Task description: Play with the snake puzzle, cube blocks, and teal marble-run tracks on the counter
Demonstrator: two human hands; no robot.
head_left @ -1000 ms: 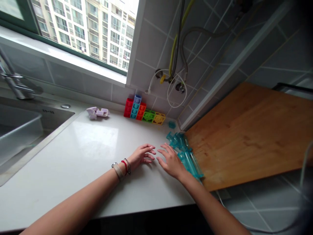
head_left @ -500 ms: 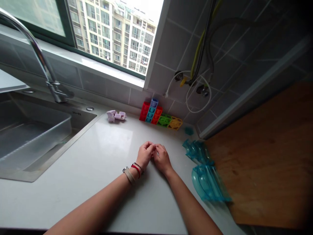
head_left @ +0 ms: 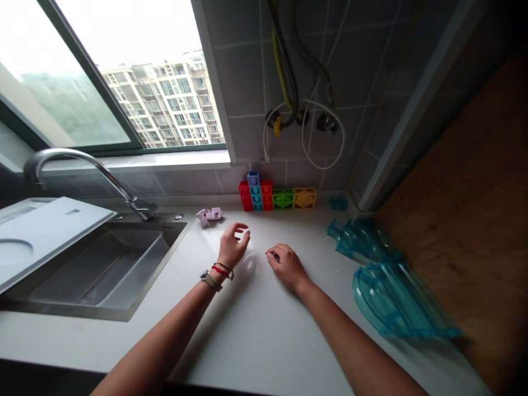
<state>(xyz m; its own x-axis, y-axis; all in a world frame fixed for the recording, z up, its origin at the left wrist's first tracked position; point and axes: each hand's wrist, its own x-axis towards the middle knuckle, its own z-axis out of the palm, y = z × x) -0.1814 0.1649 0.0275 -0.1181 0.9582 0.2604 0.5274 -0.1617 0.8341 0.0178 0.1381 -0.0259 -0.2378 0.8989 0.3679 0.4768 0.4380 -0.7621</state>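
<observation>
My left hand (head_left: 234,242) is lifted a little off the white countertop (head_left: 256,341), fingers curved and apart, holding nothing. A pale pink plastic piece (head_left: 209,215) lies just beyond it, to the left, untouched. My right hand (head_left: 287,265) rests on the counter with its fingers curled in, and I see nothing in it. Against the back wall stands a row of colored plastic blocks: red (head_left: 246,196), a taller blue stack (head_left: 255,192), red again, green (head_left: 282,199) and yellow (head_left: 304,198). Both hands are apart from the blocks.
To the left are a steel sink (head_left: 136,308) with a clear basin (head_left: 136,258), a chrome faucet (head_left: 103,170) and a white board (head_left: 53,231). Translucent teal plastic parts (head_left: 400,300) sit at the right, by a wooden panel (head_left: 454,242). Cables (head_left: 284,71) hang at the wall.
My hands, touching each other before, have parted. The left has moved left and opened, while the right stays low on the counter. The view has turned and tilted, showing more of the sink.
</observation>
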